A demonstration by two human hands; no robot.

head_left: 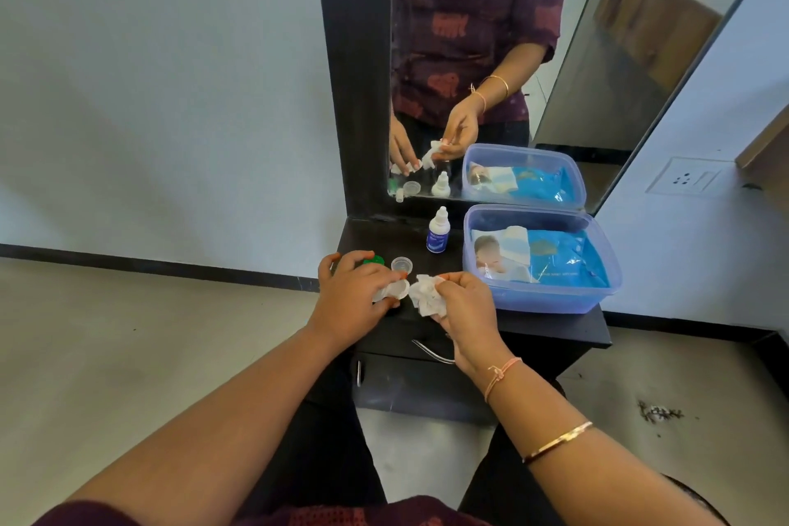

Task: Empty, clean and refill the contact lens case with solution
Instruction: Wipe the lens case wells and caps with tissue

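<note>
Here, crumpled white tissue (428,296) beside translucent round case (395,290)

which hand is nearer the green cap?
Left. The left hand lies right over the green cap, partly hiding it while holding the lens case. The right hand, gripping the crumpled tissue, sits farther right.

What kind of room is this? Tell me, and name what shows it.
Probably a bedroom or dressing corner in a home, though that is a guess. A tall mirror in a dark frame stands on a small dark vanity table with a drawer, and a wall socket sits beside it.
</note>
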